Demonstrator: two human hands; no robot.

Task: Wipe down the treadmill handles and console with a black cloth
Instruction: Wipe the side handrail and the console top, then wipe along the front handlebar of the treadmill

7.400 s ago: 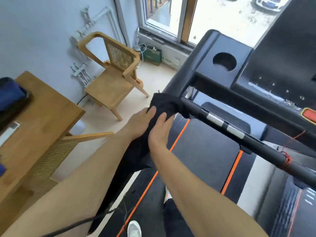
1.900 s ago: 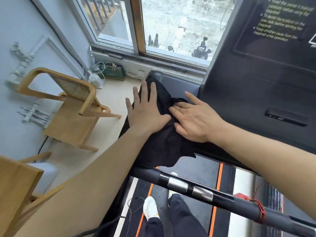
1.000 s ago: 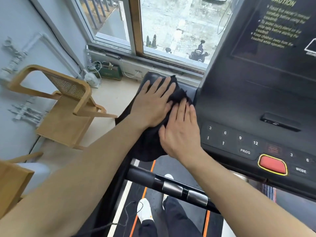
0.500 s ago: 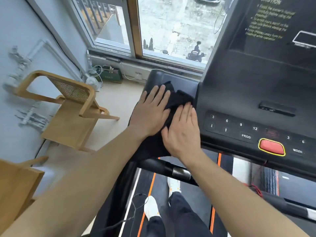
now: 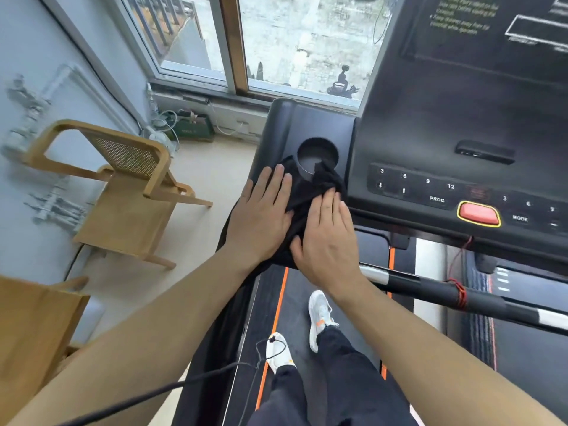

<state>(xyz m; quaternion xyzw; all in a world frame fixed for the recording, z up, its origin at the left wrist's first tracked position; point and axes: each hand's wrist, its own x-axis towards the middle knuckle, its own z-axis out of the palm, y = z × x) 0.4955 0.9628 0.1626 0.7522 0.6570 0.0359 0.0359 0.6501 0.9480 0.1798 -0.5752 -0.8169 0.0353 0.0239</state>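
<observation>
The black cloth (image 5: 311,192) lies bunched on the left wing of the treadmill console (image 5: 430,124), with one corner reaching the rim of the round cup holder (image 5: 316,150). My left hand (image 5: 261,216) presses flat on the cloth's left side. Beside it, my right hand (image 5: 325,241) presses flat on the right side, close to the button panel. Part of the cloth hangs off the wing's near edge, hidden under my hands. The black handlebar (image 5: 436,292) with its silver sensor runs across below the console, to the right of my right wrist.
A red stop button (image 5: 478,213) and a red safety cord (image 5: 458,290) sit right of my hands. A wooden chair (image 5: 123,195) and table corner (image 5: 30,327) stand on the left by the wall. My white shoes (image 5: 319,318) rest on the belt; a black cable (image 5: 153,395) crosses below.
Both hands have slid the cloth back toward me along the console's left wing, uncovering the cup holder. Earlier the cloth was wrapped around the handlebar's left end.
</observation>
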